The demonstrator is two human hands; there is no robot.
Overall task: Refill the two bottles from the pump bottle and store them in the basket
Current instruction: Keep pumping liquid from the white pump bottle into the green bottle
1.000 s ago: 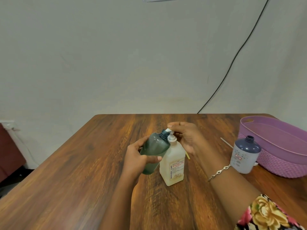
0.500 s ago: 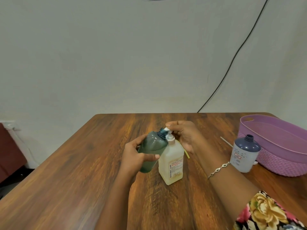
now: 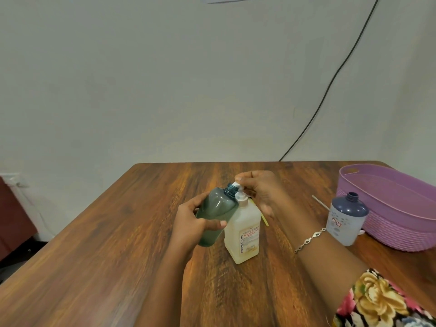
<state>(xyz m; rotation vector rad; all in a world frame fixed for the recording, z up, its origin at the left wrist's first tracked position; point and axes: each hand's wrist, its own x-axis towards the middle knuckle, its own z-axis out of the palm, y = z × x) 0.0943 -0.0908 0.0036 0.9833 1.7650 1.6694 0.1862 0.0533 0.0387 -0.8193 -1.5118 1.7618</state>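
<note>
Left hand (image 3: 188,224) grips the green bottle (image 3: 215,214) round its body, thumb across the front, fingers wrapped behind. The bottle is tilted and off the table (image 3: 94,256), its open neck right up against the pump nozzle. Right hand (image 3: 260,193) sits on top of the pump bottle (image 3: 243,231), fingers curled over the white pump head (can't tell how far down it's pressed). The pump bottle stands upright mid-table, pale yellowish liquid inside, label facing the camera. The second bottle (image 3: 346,220), blue-grey with no cap, stands upright to the right, just beside the purple basket (image 3: 401,232) at the table's right edge, outside it. Thin yellow strip (image 3: 264,218) on the table behind the pump bottle. Bracelet (image 3: 309,239) on the right wrist, floral sleeve (image 3: 377,300) at bottom right. Black cable (image 3: 330,83) runs down the wall.
</note>
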